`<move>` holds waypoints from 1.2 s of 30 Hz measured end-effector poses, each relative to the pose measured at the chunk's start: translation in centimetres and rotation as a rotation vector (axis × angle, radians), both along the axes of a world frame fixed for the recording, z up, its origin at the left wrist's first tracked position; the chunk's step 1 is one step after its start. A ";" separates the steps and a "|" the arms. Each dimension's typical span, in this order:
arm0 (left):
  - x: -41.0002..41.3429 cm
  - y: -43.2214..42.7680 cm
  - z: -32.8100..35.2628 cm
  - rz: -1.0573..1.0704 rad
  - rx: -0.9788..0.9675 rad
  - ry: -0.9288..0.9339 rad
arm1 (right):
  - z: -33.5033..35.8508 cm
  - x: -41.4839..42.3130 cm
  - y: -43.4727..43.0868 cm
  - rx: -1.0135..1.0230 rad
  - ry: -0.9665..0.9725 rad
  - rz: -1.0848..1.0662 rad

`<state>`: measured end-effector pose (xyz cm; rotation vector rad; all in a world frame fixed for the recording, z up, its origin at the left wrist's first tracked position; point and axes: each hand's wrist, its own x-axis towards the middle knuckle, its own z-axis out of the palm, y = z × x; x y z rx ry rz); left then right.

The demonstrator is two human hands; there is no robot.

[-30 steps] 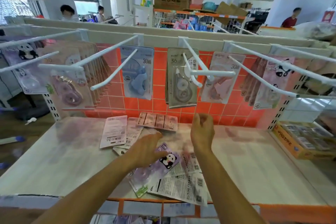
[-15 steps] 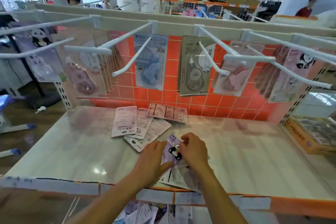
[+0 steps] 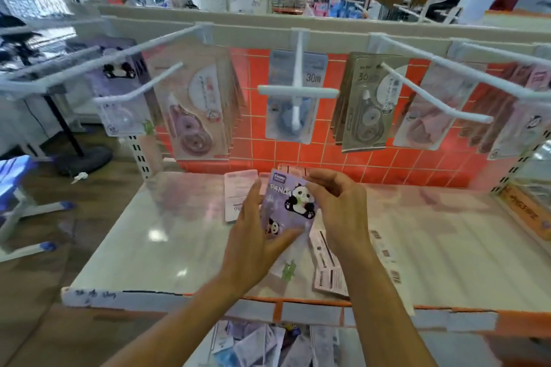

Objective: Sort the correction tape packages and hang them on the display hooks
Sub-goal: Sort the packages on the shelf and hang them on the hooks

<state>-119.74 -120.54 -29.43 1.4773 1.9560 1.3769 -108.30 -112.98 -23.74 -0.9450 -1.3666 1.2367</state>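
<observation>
Over counter (image 3: 155, 235) centre, left hand (image 3: 253, 235) and right hand (image 3: 343, 217) clamped on panda package (image 3: 290, 202) edges. Likely best: keep hang hole clear, thread onto 10 o'clock hook (image 3: 140, 88) holding matching packs (image 3: 117, 74).

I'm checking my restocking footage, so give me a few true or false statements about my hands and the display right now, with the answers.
1. The left hand and right hand both hold the panda package. True.
2. The panda package hangs on a hook. False: it is held above the shelf.
3. A blue package marked 30m hangs in the middle. True.
4. The back grid is green. False: it is orange-red.
5. Some loose packages lie on the shelf. True.
</observation>
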 end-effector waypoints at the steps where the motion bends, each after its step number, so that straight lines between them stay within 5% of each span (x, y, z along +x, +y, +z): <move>1: -1.0 -0.6 0.0 -0.011 -0.015 -0.061 | 0.2 -0.9 -0.6 -0.007 0.020 0.013; 7: -6.6 -3.7 -0.1 -0.116 -0.019 -0.300 | 0.9 -5.4 -3.7 -0.020 0.057 0.111; 16: -14.8 -8.2 0.1 -0.127 -0.048 -0.254 | 1.6 -11.7 -7.5 0.087 0.047 0.191; 28: -21.0 -12.6 3.6 -0.266 0.165 -0.376 | 4.6 -18.7 -11.9 0.240 0.040 0.257; 36: -22.7 -15.2 7.2 -0.258 0.318 -0.281 | 8.1 -20.3 -14.5 0.402 0.143 0.366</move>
